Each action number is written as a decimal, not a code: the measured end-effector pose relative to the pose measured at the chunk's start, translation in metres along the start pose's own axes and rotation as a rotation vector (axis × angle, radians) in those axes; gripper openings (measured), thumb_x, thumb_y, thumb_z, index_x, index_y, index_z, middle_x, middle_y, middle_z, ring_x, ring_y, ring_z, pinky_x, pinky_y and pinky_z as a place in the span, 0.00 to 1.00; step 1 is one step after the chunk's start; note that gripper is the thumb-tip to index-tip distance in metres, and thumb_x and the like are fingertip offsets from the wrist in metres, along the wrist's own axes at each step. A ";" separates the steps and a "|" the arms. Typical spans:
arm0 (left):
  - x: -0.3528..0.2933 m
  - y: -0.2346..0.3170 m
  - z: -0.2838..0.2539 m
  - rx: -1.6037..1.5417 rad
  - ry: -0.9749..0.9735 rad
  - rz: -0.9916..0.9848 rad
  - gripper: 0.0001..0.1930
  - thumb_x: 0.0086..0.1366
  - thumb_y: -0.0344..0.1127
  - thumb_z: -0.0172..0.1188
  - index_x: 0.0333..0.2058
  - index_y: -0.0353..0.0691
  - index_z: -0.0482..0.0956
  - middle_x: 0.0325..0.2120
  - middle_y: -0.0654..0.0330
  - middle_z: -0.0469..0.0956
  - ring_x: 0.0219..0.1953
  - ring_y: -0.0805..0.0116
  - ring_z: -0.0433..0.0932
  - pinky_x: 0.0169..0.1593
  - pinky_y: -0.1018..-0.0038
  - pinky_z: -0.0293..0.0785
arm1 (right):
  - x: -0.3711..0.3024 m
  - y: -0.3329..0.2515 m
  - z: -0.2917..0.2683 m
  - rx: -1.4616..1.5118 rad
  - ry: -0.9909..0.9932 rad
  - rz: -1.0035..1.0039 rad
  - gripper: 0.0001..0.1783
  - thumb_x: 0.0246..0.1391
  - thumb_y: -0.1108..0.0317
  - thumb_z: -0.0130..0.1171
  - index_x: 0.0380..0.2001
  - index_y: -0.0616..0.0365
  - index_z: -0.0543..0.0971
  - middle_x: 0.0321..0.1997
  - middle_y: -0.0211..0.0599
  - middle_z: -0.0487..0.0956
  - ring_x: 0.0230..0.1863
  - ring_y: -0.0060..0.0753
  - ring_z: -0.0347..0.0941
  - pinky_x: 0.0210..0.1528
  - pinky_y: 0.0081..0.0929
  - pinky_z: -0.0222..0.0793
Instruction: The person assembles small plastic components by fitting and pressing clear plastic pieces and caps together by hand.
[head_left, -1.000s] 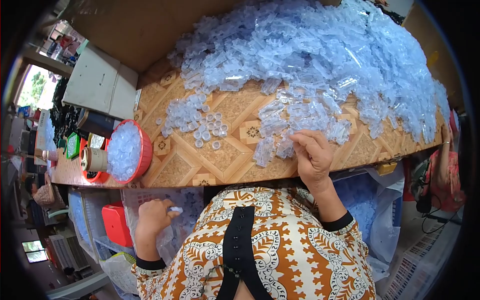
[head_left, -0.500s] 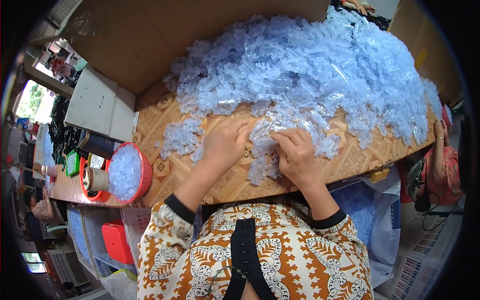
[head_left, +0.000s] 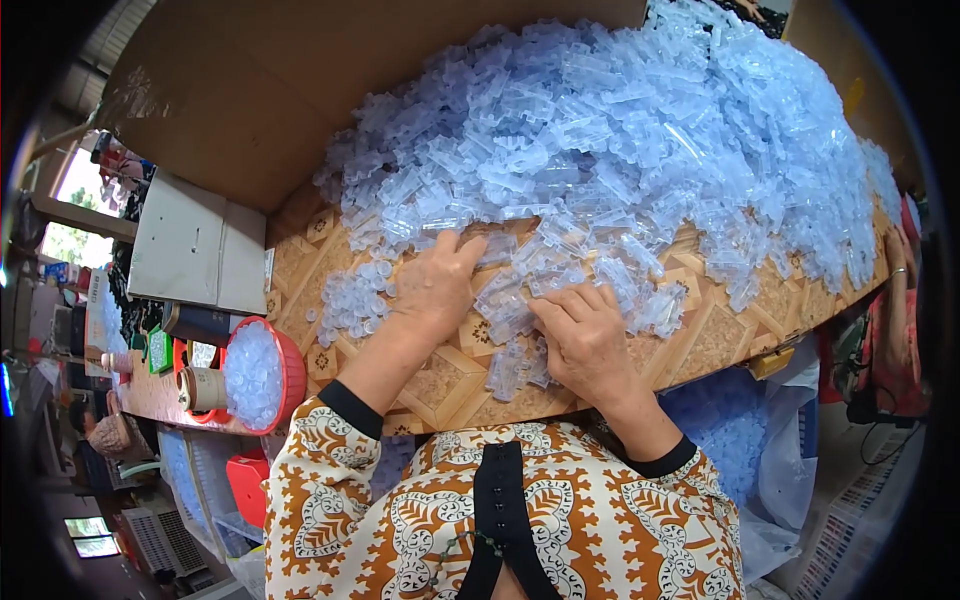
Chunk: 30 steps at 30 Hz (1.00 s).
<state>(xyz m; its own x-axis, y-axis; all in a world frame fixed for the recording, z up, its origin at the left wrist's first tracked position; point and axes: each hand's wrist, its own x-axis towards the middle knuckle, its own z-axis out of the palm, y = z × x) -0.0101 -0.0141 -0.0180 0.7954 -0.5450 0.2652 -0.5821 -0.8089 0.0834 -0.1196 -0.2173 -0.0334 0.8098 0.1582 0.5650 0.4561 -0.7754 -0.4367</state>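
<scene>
A big heap of clear, bluish plastic tube-like pieces [head_left: 600, 130] covers the far part of the table. My left hand [head_left: 432, 290] reaches to the heap's near edge, its fingers bent together; what they hold, if anything, is hidden. Just right of it, my right hand [head_left: 585, 340] has its fingers curled down onto loose clear pieces [head_left: 505, 300] in front of me; whatever is in its grip cannot be made out. More clear pieces [head_left: 512, 370] lie nearer the table edge, beside the right hand. Small clear round pieces [head_left: 352, 300] form a separate pile left of my left hand.
A red basin [head_left: 290, 375] full of clear round pieces stands at the left, with a tan cylindrical container [head_left: 203, 388] beside it. Behind them is a white box [head_left: 190, 240]. Cardboard [head_left: 250, 100] walls the far side. Another person's arm [head_left: 897, 300] shows at the right edge.
My left hand has moved slightly left and away from the right hand, toward the heap's edge. My right hand has shifted a little lower in the picture. The whole view has tilted slightly.
</scene>
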 end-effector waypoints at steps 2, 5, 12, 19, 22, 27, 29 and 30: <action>-0.007 -0.007 -0.009 -0.028 0.016 0.009 0.09 0.59 0.31 0.66 0.39 0.45 0.81 0.34 0.55 0.78 0.32 0.52 0.84 0.29 0.60 0.80 | 0.001 0.000 -0.001 -0.002 -0.004 0.003 0.17 0.44 0.79 0.62 0.41 0.62 0.84 0.41 0.38 0.83 0.45 0.41 0.77 0.49 0.39 0.68; -0.015 -0.015 -0.005 -0.085 0.138 -0.060 0.11 0.60 0.35 0.68 0.42 0.45 0.81 0.34 0.56 0.78 0.30 0.53 0.84 0.30 0.60 0.80 | 0.003 -0.002 0.000 0.020 -0.021 0.007 0.17 0.44 0.79 0.62 0.41 0.61 0.84 0.41 0.38 0.83 0.45 0.41 0.77 0.50 0.39 0.68; -0.012 0.000 0.001 -0.046 0.003 -0.070 0.16 0.63 0.39 0.68 0.49 0.47 0.81 0.34 0.57 0.78 0.35 0.53 0.84 0.33 0.60 0.80 | 0.002 -0.003 0.003 -0.038 -0.007 -0.010 0.17 0.44 0.79 0.61 0.40 0.60 0.83 0.41 0.37 0.82 0.45 0.40 0.77 0.49 0.38 0.68; -0.024 -0.026 0.003 -0.098 0.083 -0.028 0.18 0.61 0.36 0.68 0.50 0.46 0.81 0.34 0.56 0.80 0.38 0.52 0.83 0.37 0.58 0.80 | 0.001 -0.003 0.003 -0.068 0.008 -0.025 0.16 0.43 0.80 0.61 0.40 0.59 0.83 0.40 0.37 0.82 0.45 0.41 0.77 0.48 0.37 0.68; -0.022 -0.014 -0.004 -0.132 0.073 -0.139 0.19 0.61 0.40 0.69 0.50 0.45 0.82 0.35 0.55 0.82 0.40 0.53 0.83 0.40 0.59 0.81 | 0.002 -0.002 0.006 -0.061 0.017 -0.032 0.16 0.44 0.80 0.61 0.40 0.59 0.83 0.40 0.37 0.83 0.45 0.41 0.78 0.48 0.37 0.68; -0.012 0.007 -0.004 -0.079 0.028 -0.180 0.24 0.60 0.49 0.72 0.51 0.44 0.82 0.38 0.53 0.84 0.41 0.52 0.84 0.42 0.58 0.81 | 0.002 -0.004 0.005 -0.062 0.020 -0.025 0.16 0.44 0.79 0.61 0.40 0.59 0.84 0.40 0.37 0.83 0.44 0.40 0.77 0.48 0.37 0.68; -0.007 0.014 -0.009 -0.017 -0.049 -0.220 0.25 0.60 0.51 0.71 0.51 0.44 0.82 0.39 0.53 0.83 0.41 0.51 0.84 0.42 0.57 0.81 | 0.002 -0.004 0.005 -0.061 0.023 -0.018 0.16 0.44 0.79 0.61 0.40 0.59 0.84 0.40 0.37 0.83 0.44 0.40 0.77 0.48 0.37 0.68; -0.006 0.015 -0.009 -0.019 -0.053 -0.215 0.25 0.60 0.51 0.71 0.51 0.44 0.82 0.39 0.53 0.83 0.41 0.51 0.84 0.42 0.57 0.81 | 0.002 -0.004 0.005 -0.054 0.017 -0.015 0.16 0.44 0.79 0.61 0.40 0.59 0.84 0.40 0.36 0.83 0.44 0.40 0.77 0.48 0.37 0.68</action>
<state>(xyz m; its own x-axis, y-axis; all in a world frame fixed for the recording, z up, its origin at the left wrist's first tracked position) -0.0251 -0.0212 -0.0093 0.9088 -0.3719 0.1890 -0.4012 -0.9035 0.1511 -0.1178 -0.2110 -0.0343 0.7966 0.1603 0.5829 0.4473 -0.8050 -0.3898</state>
